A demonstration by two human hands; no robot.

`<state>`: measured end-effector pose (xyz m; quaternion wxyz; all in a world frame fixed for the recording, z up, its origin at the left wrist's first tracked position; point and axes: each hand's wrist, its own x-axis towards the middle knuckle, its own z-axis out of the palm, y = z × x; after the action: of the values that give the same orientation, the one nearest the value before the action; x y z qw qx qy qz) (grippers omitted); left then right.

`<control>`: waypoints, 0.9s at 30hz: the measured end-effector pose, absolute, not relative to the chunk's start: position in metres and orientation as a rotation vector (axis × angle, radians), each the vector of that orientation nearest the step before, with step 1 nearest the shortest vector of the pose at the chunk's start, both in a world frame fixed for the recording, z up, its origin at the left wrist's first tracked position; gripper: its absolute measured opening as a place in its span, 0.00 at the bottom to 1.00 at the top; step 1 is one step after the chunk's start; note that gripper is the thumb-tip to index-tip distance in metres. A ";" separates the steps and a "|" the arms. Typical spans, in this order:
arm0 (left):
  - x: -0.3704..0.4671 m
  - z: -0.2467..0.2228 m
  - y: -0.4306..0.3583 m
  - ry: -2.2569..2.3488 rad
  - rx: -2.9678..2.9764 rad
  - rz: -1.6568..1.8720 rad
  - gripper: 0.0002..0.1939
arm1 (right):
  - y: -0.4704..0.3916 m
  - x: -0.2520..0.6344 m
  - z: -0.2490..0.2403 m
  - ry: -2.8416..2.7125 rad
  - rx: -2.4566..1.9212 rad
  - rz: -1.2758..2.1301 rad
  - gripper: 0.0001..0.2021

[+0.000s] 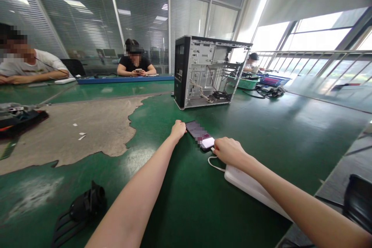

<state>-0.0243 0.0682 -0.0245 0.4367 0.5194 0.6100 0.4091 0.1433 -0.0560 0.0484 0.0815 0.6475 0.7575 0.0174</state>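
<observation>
One dark, slab-shaped smartphone, screen lit, is set at the middle of the scuffed green tabletop, between both hands. Its far corner is touched by the left hand, fingers curled in pretty tight; whether the edge is actually gripped can't be told. At the near end, a small white plug is pinched by the closed fingers of the right hand; whether it's fully seated can't be told either. From there, a thin white cable is looped toward a long white plastic block, partly covered by the right forearm. Farther back, a black-and-silver metal computer case is stood upright, side panel off, guts and wires exposed. Off to the left, a big ragged tan patch is exposed in the green, and a black plastic strapped gadget is parked nearer. Across the table, another phone is held by a person in a black top.
</observation>
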 end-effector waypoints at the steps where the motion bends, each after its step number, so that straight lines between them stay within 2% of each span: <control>1: -0.024 -0.024 0.067 1.524 1.293 1.015 0.18 | -0.056 0.143 0.049 2.262 1.936 0.053 0.11; 7: -0.026 -0.020 0.060 1.501 1.301 1.011 0.19 | -0.056 0.143 0.048 2.275 1.948 0.039 0.11; 11: -0.025 -0.009 0.049 1.413 1.324 1.032 0.24 | -0.056 0.144 0.054 2.236 1.925 0.019 0.11; 14: -0.030 0.020 0.028 1.377 1.383 1.103 0.30 | -0.066 0.132 0.067 2.213 1.942 0.088 0.13; 17: -0.057 0.062 -0.010 1.288 1.542 1.218 0.28 | -0.090 0.101 0.081 2.482 1.922 0.204 0.15; 19: -0.090 0.087 -0.046 1.213 1.709 1.276 0.23 | -0.109 0.074 0.084 2.724 1.776 0.071 0.15; 22: -0.158 0.105 -0.108 1.372 1.805 1.263 0.18 | -0.133 0.033 0.077 3.036 1.459 -0.286 0.14; 25: -0.228 0.090 -0.169 1.691 1.698 1.216 0.17 | -0.142 -0.001 0.060 3.180 1.202 -0.697 0.14; 27: -0.263 0.069 -0.201 1.830 1.604 1.136 0.21 | -0.140 -0.022 0.048 3.187 1.132 -0.966 0.16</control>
<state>-0.2628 -0.2007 0.0691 0.2263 0.5817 0.6637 0.4121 -0.0218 -0.1403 0.0483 -0.1866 0.3162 0.8902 -0.2697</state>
